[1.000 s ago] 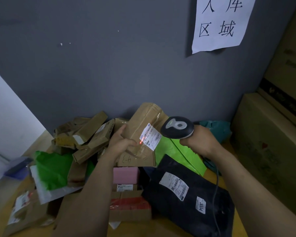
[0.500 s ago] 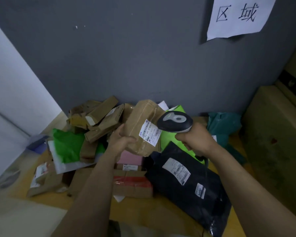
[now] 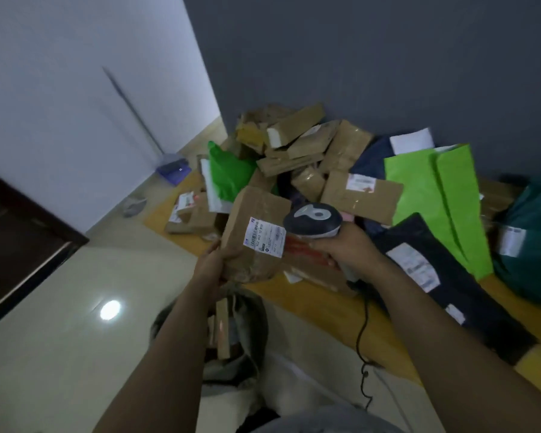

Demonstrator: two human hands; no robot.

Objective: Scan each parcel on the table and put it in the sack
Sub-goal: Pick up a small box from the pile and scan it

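My left hand (image 3: 211, 265) grips the lower end of a brown taped cardboard parcel (image 3: 253, 226) with a white label, held off the table's near left edge. Right beside it, my right hand (image 3: 345, 250) holds a dark handheld scanner (image 3: 313, 218) with a grey top, its cable hanging down. Below the parcel an open grey sack (image 3: 250, 326) sits on the floor with brown boxes inside. A heap of parcels (image 3: 300, 145) covers the yellow table (image 3: 331, 310): brown boxes, a dark mailer bag (image 3: 444, 276), bright green bags (image 3: 438, 195).
A dark teal bag (image 3: 531, 245) lies at the table's right end. A purple dustpan (image 3: 172, 168) and broom handle stand by the white wall at left. A dark door frame (image 3: 22, 245) sits far left over a glossy pale floor.
My view has swung left and down. My left hand has carried the brown parcel away from the pile toward the table's near edge, above the sack. The scanner's red line no longer shows on the label.
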